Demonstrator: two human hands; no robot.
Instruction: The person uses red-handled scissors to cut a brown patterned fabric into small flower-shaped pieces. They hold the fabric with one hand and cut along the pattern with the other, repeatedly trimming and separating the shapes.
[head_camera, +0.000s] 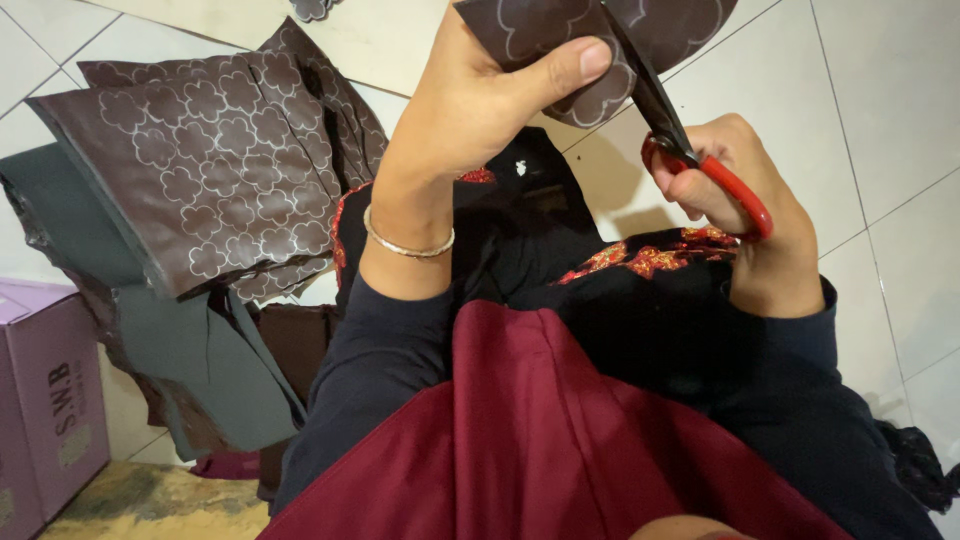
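Observation:
My left hand (480, 95) pinches a dark brown sheet (560, 40) marked with white flower outlines, thumb pressed on its lower edge. A thin bangle circles that wrist. My right hand (745, 215) grips red-handled scissors (690, 150), whose dark blades point up into the brown sheet near the top of the view. Both hands are raised above my lap, which is covered by dark red and black cloth with red embroidery.
A stack of brown sheets with the same flower outlines (210, 170) lies at the left on grey-green material (190, 350). A purple cardboard box (45, 400) stands at the lower left. White floor tiles (880, 120) surround everything.

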